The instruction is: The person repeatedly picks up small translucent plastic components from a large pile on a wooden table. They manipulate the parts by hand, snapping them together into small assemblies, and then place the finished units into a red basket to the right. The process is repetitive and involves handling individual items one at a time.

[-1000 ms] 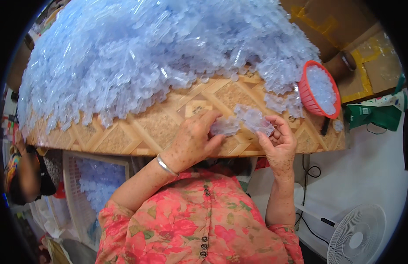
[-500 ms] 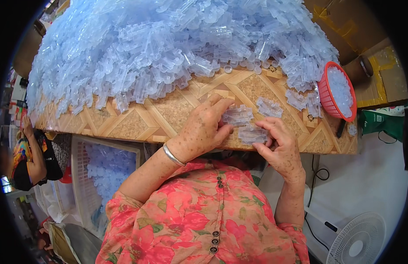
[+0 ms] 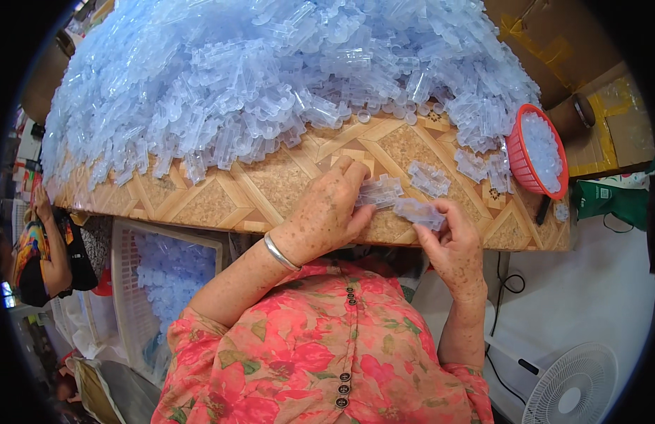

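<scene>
My right hand (image 3: 456, 251) pinches a clear, bluish plastic piece (image 3: 418, 212) between thumb and fingers, just over the table's near edge. To its left, my left hand (image 3: 329, 206) rests at the end of a small group of clear plastic pieces (image 3: 381, 189); its thumb stands apart from its bent fingers. Part of that group is hidden behind the left fingers. Slightly farther off lies another small group of clear plastic pieces (image 3: 429, 179). A huge heap of the same clear pieces (image 3: 264, 78) covers the far part of the patterned table (image 3: 271, 189).
A red basket (image 3: 518, 157) of small translucent parts stands at the table's right end, beside a black object (image 3: 544, 210). Below the table's left side is a white crate (image 3: 126, 283) of bluish pieces. Cardboard boxes (image 3: 628, 138), a white fan (image 3: 571, 396) and another person's arm (image 3: 55, 247) also show.
The right hand has taken hold of a clear plastic piece and turned it at the table's near edge. The left fingers have bent and drawn back slightly.
</scene>
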A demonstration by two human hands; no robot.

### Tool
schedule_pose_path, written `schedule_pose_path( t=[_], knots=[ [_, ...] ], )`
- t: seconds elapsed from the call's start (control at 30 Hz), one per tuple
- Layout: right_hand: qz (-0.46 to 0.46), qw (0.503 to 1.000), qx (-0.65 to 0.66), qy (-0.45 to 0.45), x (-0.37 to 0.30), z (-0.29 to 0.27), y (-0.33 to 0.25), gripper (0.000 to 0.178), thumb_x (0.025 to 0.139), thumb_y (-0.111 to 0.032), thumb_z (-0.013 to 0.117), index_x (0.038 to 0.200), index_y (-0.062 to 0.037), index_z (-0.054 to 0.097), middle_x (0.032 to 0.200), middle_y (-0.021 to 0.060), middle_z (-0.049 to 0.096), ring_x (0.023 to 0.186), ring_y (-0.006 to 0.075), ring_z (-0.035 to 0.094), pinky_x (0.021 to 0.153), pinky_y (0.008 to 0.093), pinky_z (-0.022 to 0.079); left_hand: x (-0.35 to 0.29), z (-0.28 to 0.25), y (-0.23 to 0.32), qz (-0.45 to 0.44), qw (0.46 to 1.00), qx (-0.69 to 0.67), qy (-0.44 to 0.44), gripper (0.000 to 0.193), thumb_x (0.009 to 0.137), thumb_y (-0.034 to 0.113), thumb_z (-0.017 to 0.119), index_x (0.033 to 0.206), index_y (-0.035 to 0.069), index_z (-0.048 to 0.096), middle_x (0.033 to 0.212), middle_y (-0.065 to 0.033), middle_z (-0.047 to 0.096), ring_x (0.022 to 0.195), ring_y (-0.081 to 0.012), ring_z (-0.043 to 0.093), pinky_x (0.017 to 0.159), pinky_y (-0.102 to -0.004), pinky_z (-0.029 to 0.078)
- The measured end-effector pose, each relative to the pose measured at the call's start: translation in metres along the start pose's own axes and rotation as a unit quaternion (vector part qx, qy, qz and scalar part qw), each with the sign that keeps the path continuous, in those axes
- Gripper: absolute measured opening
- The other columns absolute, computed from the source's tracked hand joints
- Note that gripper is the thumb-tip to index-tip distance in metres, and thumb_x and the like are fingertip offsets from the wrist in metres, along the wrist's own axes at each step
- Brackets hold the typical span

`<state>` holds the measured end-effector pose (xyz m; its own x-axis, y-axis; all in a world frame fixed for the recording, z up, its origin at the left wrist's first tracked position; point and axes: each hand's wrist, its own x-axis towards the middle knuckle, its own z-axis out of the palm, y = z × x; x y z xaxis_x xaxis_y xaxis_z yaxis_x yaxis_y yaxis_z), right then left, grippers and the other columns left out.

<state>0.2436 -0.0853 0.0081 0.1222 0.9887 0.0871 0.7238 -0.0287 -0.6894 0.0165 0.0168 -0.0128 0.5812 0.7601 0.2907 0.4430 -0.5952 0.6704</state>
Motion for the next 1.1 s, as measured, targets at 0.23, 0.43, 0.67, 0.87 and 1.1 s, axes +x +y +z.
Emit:
schedule_pose_path(
  t=[0.23,0.43,0.67,0.87,1.1],
  knots=[
    [-0.122,0.978,-0.151,0.071,-0.002,0.018,0.007,0.058,0.077,-0.01,0.082,0.131,-0.008,0.061,0.11,0.0111,0.064,0.09,0.0287,0.07,0.073,0.0414,0.057,0.0,-0.004,-0.007,-0.014,0.999,0.02,0.046,0.042,0.082,0.012,0.078,0.115,0.002,0.054,0.096,-0.0163,0.065,0.077,-0.0339,0.067,0.07,-0.044,0.054],
    [-0.088,0.985,-0.127,-0.074,0.011,-0.007,-0.029,0.075,0.074,-0.018,0.084,0.143,-0.0093,0.055,0.119,0.0132,0.063,0.104,0.0343,0.068,0.082,0.0465,0.056,-0.003,-0.011,-0.017,-0.04,0.997,0.01,0.067,0.037,0.086,0.01,0.074,0.115,0.003,0.051,0.092,-0.0188,0.066,0.077,-0.0374,0.068,0.067,-0.0449,0.054],
    [-0.085,0.967,-0.161,-0.179,0.035,-0.008,-0.019,0.081,0.071,-0.023,0.084,0.145,-0.0066,0.054,0.122,0.0176,0.065,0.108,0.0379,0.065,0.092,0.0468,0.052,-0.005,-0.016,-0.014,-0.095,0.993,-0.059,0.031,0.022,0.094,0.007,0.068,0.107,0.003,0.05,0.077,-0.0137,0.064,0.072,-0.0266,0.071,0.062,-0.0392,0.053],
    [-0.077,0.992,-0.047,-0.082,0.037,0.0,-0.037,0.084,0.07,-0.02,0.089,0.145,-0.0064,0.053,0.121,0.0112,0.063,0.08,0.0255,0.064,0.071,0.0381,0.054,-0.007,-0.018,-0.002,-0.214,0.92,-0.328,0.03,0.012,0.103,0.002,0.056,0.114,0.003,0.052,0.097,-0.0065,0.069,0.078,-0.0104,0.07,0.063,-0.0231,0.058],
    [-0.076,0.993,0.041,0.076,0.032,0.036,-0.034,0.089,0.069,-0.014,0.091,0.148,-0.0091,0.052,0.119,0.0097,0.064,0.066,0.0166,0.055,0.062,0.0313,0.051,-0.006,-0.005,0.004,-0.162,0.863,-0.476,-0.04,0.047,0.109,0.015,0.056,0.155,0.008,0.045,0.119,-0.0073,0.067,0.097,-0.0128,0.071,0.074,-0.0249,0.063]
  ],
)
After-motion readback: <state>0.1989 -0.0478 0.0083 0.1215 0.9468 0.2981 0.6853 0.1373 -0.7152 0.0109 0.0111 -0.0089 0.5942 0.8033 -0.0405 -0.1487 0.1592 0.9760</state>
